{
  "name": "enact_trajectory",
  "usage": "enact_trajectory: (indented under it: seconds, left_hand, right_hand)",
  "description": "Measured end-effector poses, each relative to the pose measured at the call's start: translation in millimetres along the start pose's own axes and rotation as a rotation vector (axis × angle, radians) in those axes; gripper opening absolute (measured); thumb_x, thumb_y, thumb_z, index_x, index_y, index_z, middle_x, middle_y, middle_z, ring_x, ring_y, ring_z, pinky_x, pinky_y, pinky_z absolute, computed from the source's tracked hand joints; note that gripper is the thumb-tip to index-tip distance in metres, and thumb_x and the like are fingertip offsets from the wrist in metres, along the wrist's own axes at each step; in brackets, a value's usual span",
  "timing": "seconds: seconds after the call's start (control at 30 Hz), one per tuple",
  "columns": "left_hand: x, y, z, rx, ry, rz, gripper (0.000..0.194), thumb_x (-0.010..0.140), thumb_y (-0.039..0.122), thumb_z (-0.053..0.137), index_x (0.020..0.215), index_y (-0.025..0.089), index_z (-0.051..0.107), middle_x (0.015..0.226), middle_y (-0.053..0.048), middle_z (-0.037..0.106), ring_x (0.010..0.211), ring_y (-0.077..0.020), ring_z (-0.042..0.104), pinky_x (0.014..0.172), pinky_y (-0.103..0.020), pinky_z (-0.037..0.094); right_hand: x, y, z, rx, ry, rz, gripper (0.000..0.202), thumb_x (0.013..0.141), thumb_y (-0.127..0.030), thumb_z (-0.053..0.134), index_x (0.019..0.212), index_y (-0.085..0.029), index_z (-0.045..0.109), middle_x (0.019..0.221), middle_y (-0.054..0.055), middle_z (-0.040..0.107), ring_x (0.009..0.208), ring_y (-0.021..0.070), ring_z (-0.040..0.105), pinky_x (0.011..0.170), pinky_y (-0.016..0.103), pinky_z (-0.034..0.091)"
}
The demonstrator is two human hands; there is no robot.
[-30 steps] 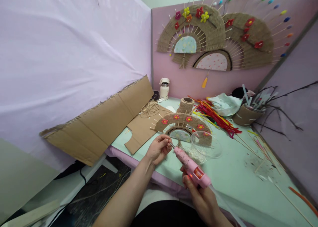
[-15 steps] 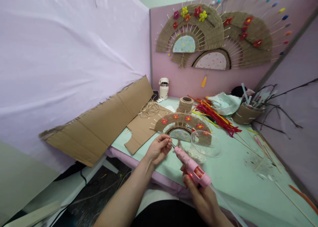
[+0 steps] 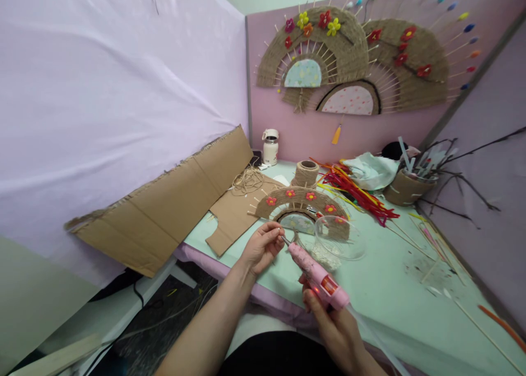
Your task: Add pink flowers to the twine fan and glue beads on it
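My right hand (image 3: 329,315) is wrapped round the handle of a pink hot glue gun (image 3: 314,272), with a red light glowing by the grip. The gun's metal nozzle points up and left at the fingertips of my left hand (image 3: 263,247). Thumb and finger of that hand are pinched on something small and pale, too small to name. Just beyond lies a twine-wrapped fan (image 3: 302,198) with red flowers and a pale patterned half-round centre. Beside the gun is a clear plastic tub (image 3: 356,244), near a bag of small white pieces (image 3: 326,255).
Behind the fan stands a twine spool (image 3: 306,174), with cut cardboard (image 3: 230,225) to its left. Red pipe cleaners (image 3: 357,192) lie right of it. A brush pot (image 3: 409,188) and white bottle (image 3: 270,148) stand at the back. Thin sticks (image 3: 444,250) lie at right.
Both hands and the glue gun stay in nearly the same place. The view has shifted very slightly.
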State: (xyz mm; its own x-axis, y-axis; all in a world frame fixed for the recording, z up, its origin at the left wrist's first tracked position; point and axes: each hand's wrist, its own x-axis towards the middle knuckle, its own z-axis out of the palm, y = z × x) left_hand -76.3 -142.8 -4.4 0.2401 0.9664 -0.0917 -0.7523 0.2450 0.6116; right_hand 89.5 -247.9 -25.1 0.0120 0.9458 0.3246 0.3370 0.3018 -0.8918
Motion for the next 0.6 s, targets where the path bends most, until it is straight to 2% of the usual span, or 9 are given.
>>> enact_trajectory:
  seconds: [0.4,0.6]
  left_hand:
    - [-1.0,-3.3,2.1,0.004,-0.066,0.025,0.031,0.060,0.026,0.084,0.070,0.011,0.059,0.067,0.001,0.055,0.060,-0.0050,0.049,0.057,-0.016,0.041]
    - [-1.8,-3.9,4.0,0.038,-0.054,0.036,0.034,0.058,0.029,0.086,0.067,0.010,0.060,0.066,0.001,0.052,0.060,-0.0058,0.045,0.057,-0.017,0.038]
  right_hand:
    - [-1.2,1.6,2.1,-0.014,0.016,0.043,0.034,0.085,-0.048,0.055,0.096,-0.018,0.065,0.082,0.007,0.071,0.066,0.0187,0.065,0.065,0.028,0.056]
    - [4.8,-4.6,2.9,-0.016,0.012,-0.104,0.025,0.088,-0.041,0.054,0.096,-0.020,0.063,0.083,0.004,0.069,0.072,0.0184,0.065,0.066,0.027,0.055]
